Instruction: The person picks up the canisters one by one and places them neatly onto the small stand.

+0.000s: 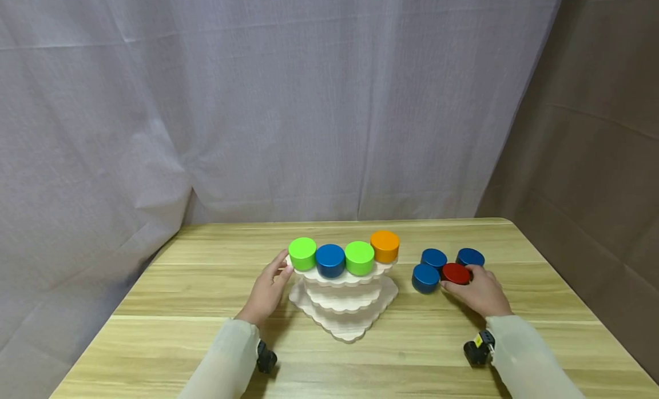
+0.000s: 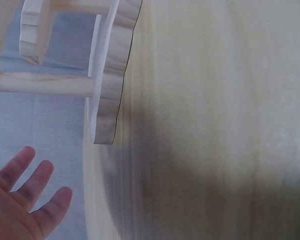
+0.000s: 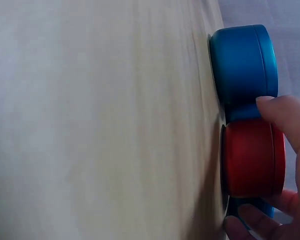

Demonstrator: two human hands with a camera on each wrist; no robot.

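Note:
A tiered wooden stand (image 1: 342, 324) with scalloped edges carries a row of round tins on its top tier: two light green tins (image 1: 302, 254), a blue tin (image 1: 330, 260) between them and an orange tin (image 1: 385, 247). My left hand (image 1: 269, 286) is at the left end of that tier, thumb and fingertips right at its edge; the left wrist view shows three spread fingers (image 2: 57, 210). On the right, my right hand (image 1: 481, 290) grips a red tin (image 3: 252, 159) from its sides, thumb on one side and fingers on the other. Several blue tins (image 1: 425, 278) surround it.
The stand and loose tins are on a light wood table (image 1: 206, 342). Behind the table hangs a grey curtain (image 1: 283, 113), with a darker brownish one (image 1: 592, 159) along the right side. Another blue tin (image 1: 471, 256) is just beyond my right hand.

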